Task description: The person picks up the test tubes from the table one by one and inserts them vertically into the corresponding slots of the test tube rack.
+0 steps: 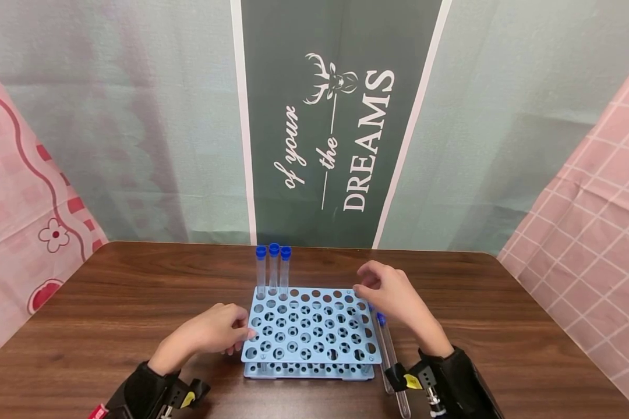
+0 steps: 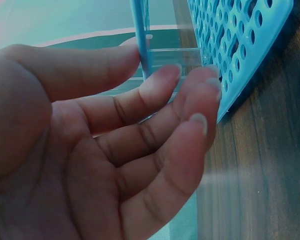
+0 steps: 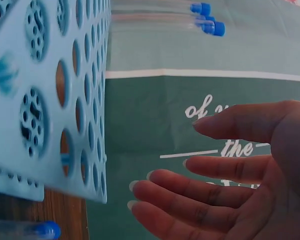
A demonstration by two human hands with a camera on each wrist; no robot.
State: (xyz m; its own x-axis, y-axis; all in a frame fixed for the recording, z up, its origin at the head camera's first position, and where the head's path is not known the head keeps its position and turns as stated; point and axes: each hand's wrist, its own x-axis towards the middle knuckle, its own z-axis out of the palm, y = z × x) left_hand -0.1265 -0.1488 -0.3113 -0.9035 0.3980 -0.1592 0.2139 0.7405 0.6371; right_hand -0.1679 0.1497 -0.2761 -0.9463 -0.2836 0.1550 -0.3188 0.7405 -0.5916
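A light blue tube rack (image 1: 310, 333) with many round holes stands on the wooden table (image 1: 136, 302). Three clear tubes with blue caps (image 1: 274, 269) stand upright in its far left corner. My left hand (image 1: 239, 331) rests by the rack's left edge, its fingers loosely bent and holding nothing. In the left wrist view the fingertips (image 2: 206, 89) sit just short of the rack (image 2: 240, 45). My right hand (image 1: 364, 286) hovers over the far right corner, relaxed and holding nothing. The right wrist view shows this hand (image 3: 165, 155) beside the rack (image 3: 45, 100).
Loose capped tubes (image 1: 387, 349) lie on the table along the rack's right side, partly under my right wrist; one cap (image 3: 46, 230) shows in the right wrist view. Cloth backdrops (image 1: 335, 128) hang behind and at both sides. Both wrists wear black camera straps.
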